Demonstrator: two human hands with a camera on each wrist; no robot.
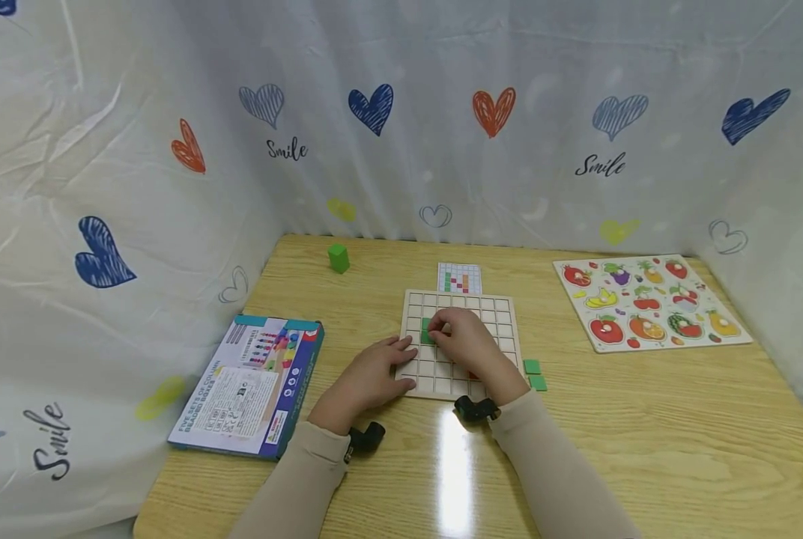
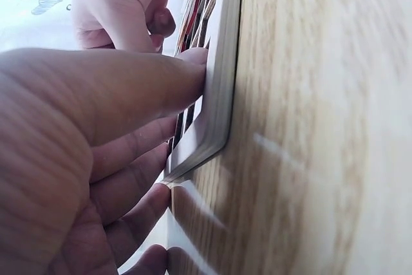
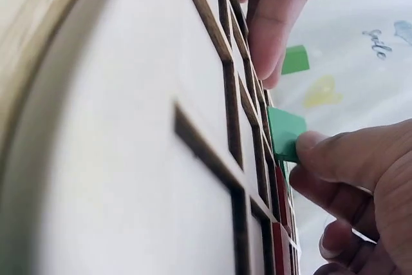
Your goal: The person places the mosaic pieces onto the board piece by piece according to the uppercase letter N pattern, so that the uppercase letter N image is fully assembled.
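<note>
A wooden grid board [image 1: 444,386] lies flat on the table. Over its left part, my right hand [image 1: 472,344] pinches a green square tile [image 3: 284,132] between thumb and fingers, tilted at the grid's surface. Green also shows beneath that tile, partly covered. Red tiles [image 3: 281,191] sit in cells close by. My left hand [image 1: 374,367] rests at the board's left edge, fingers spread; in the left wrist view its thumb [image 2: 193,69] lies on the rim. Behind the board is a small pattern card [image 1: 460,278] with coloured squares.
Two green tiles [image 1: 533,375] lie just right of the board. A green block [image 1: 338,257] stands at the back left. A boxed toy set [image 1: 240,397] lies on the left, and a fruit puzzle board [image 1: 651,307] on the right. Printed curtains [image 1: 435,165] enclose the table.
</note>
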